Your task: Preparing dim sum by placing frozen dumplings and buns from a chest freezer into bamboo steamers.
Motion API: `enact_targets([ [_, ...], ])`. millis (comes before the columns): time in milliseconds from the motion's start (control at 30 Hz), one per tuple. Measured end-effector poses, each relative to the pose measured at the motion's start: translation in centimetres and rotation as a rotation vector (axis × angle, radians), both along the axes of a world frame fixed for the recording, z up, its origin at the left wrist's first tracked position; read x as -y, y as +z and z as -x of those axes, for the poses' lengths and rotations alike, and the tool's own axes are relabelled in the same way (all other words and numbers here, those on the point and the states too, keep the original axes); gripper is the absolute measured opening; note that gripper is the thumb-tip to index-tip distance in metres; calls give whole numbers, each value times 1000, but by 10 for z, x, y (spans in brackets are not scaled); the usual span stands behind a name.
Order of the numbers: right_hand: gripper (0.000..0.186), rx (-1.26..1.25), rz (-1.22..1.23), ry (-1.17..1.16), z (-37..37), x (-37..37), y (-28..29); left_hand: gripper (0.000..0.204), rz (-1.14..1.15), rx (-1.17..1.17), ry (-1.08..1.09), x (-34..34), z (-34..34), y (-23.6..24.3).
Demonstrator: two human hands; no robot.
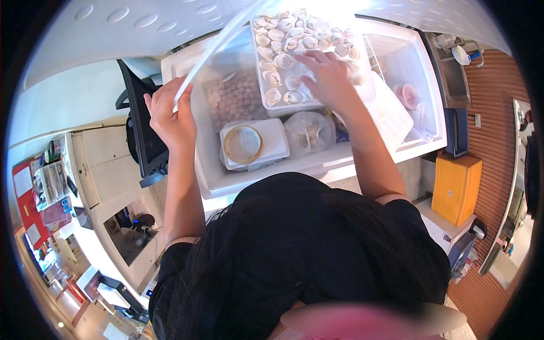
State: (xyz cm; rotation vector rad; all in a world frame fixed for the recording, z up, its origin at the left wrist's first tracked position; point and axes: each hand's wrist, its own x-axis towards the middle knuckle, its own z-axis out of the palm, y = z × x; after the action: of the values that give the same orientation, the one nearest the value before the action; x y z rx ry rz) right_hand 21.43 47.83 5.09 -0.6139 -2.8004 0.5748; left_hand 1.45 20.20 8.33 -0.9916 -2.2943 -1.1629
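Observation:
My left hand [174,116] is closed on the lower end of a long, thin white strip [218,48], perhaps a lid or sheet seen edge-on. It slants up to the right. Over a white tray [264,97] of pale, folded dumplings [284,61] reaches my right hand [328,73]. Its thumb and fingers are apart, close above the dumplings; whether they touch any is unclear. The tray rests across an open white chest freezer [207,170], and glare washes out its far end.
Inside the freezer are a bag of round pinkish balls [241,96], a white box [275,141] with a yellow-rimmed round container [242,144], a knotted clear bag [309,133] and a white lidded box [391,110]. A black monitor-like panel [141,119] stands left; an orange box [456,190] stands right.

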Motion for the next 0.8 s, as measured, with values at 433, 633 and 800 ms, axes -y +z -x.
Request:
enact_targets([
  [433,41,-154,-202,-130,23,-21,-13,17,18,-53,-40,0,-5,11],
  [633,49,-6,-183,40,47,-27,-18,18,24,-26,0,-7,-17,14],
  [800,39,-217,-192,-209,20,-40,-10,17,1,68,38,-4,-45,9],
])
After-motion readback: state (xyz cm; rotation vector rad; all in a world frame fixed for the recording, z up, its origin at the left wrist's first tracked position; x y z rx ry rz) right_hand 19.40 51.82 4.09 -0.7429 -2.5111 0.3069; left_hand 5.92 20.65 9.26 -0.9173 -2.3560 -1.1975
